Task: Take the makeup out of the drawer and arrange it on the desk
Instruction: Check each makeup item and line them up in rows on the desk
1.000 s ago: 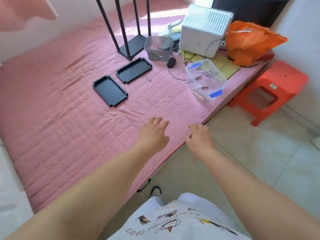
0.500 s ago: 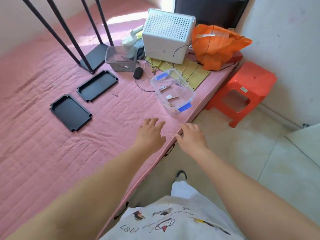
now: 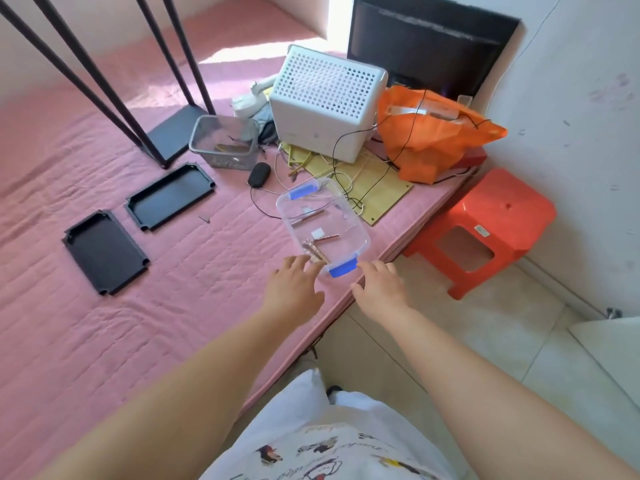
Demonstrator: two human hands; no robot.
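Fingers of left hand and right hand loosely spread, empty, beside clear box

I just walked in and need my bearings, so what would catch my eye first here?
Both hands, left and right, reach open toward a clear box with blue clips at the pink mat's near edge. Behind it sit a white perforated box and a bright orange bag; a red stool stands on the floor to the right.
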